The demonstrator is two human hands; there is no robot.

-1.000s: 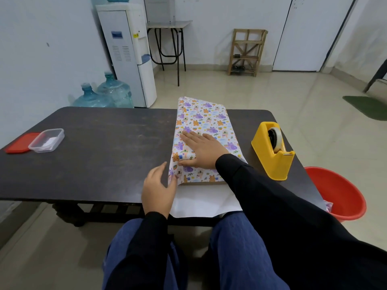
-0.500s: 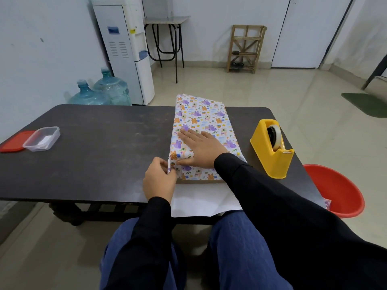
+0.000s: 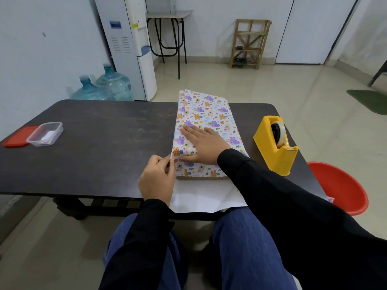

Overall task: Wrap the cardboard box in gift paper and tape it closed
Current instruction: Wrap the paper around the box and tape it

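Pressing flat on top of the parcel, the right hand [image 3: 206,144] lies with straight, slightly spread fingers on the colourful animal-print gift paper [image 3: 207,109]. The paper is folded over the flat cardboard box, which is hidden beneath it. The parcel sits on the dark brown wooden worktop [image 3: 104,143], right of centre, with its far end reaching past the far edge. The left hand [image 3: 157,181] pinches the paper's left edge between thumb and fingertips, near the parcel's near-left corner.

The paper looks thin and light, so it probably creases readily and tears if tugged hard. Its printed face seems smooth enough to slide on the box unless held down. The box underneath appears stiff and low, giving a firm surface to press against. The best hold is likely right at the folded edge and corners, pulling the sheet taut while the flat palm anchors it. The plain white flap [image 3: 205,197] of paper hanging off the near edge is loose and not yet folded. The yellow plastic tape dispenser [image 3: 274,147] stands just beside the parcel on the right, apparently untouched.
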